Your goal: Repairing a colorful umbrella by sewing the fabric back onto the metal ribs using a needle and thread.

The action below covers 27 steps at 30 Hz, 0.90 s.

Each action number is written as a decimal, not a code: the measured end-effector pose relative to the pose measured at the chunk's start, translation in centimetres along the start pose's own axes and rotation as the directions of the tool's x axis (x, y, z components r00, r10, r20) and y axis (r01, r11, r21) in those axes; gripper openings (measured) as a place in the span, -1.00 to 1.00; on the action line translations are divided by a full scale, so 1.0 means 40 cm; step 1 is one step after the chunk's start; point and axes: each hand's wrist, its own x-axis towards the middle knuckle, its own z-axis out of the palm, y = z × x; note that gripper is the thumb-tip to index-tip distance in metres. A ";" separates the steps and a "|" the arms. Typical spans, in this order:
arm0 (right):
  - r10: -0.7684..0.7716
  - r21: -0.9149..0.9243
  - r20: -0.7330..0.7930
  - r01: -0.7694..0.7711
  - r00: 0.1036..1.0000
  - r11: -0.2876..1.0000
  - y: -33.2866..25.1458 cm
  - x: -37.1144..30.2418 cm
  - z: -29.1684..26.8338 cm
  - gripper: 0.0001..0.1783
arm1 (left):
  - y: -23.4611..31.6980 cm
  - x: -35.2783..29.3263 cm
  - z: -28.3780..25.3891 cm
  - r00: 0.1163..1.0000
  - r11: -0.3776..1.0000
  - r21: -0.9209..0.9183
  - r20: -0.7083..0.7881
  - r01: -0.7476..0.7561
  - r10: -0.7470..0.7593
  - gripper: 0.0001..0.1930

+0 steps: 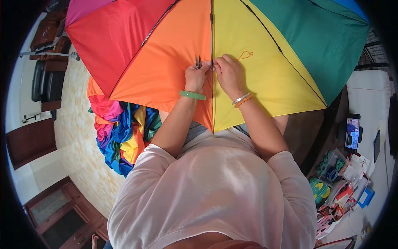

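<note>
An open rainbow umbrella (166, 70) lies spread over my lap, its inside with thin dark ribs (212, 37) facing me. My left hand (195, 79) is closed around small metal thread snips (198, 62), their points sticking up past the fingers. Its fingertips meet the rib between the orange and yellow panels. On the other side of that rib, my right hand (231, 76) pinches close to the same spot; what sits between its fingertips is too small to make out. A loop of orange thread (245, 54) trails over the yellow panel beside the right hand.
A heap of multicoloured fabric (124, 128) lies at the left on the pale floor (78, 141). At the right, a phone (353, 132) stands near a box of green spools (331, 166) and assorted packets (342, 199). Dark brown chairs (52, 79) stand far left.
</note>
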 end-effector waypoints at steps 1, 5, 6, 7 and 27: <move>0.000 0.000 0.000 0.000 1.000 1.000 -0.002 0.000 -0.001 -0.96 | -0.002 0.000 0.000 1.000 1.000 -0.001 0.000 0.000 0.000 -0.91; 0.002 0.013 -0.109 -0.001 0.994 1.000 -0.011 -0.005 -0.012 -0.93 | -0.007 0.000 0.004 0.998 0.998 0.000 -0.004 -0.057 0.057 -0.90; -0.001 0.014 -0.108 0.002 0.994 1.000 -0.018 -0.009 -0.017 -0.93 | -0.013 0.003 0.002 0.998 0.998 -0.002 -0.007 -0.060 0.060 -0.90; 0.025 0.000 -0.043 -0.025 0.999 1.000 -0.026 -0.017 -0.026 -0.93 | -0.024 0.010 -0.001 0.995 0.995 -0.003 -0.026 -0.096 0.096 -0.90; 0.384 0.460 0.613 -0.708 0.690 0.536 -0.009 -0.060 -0.005 -0.78 | 0.003 -0.004 -0.019 0.989 0.989 -0.085 -0.091 -0.122 0.114 -0.92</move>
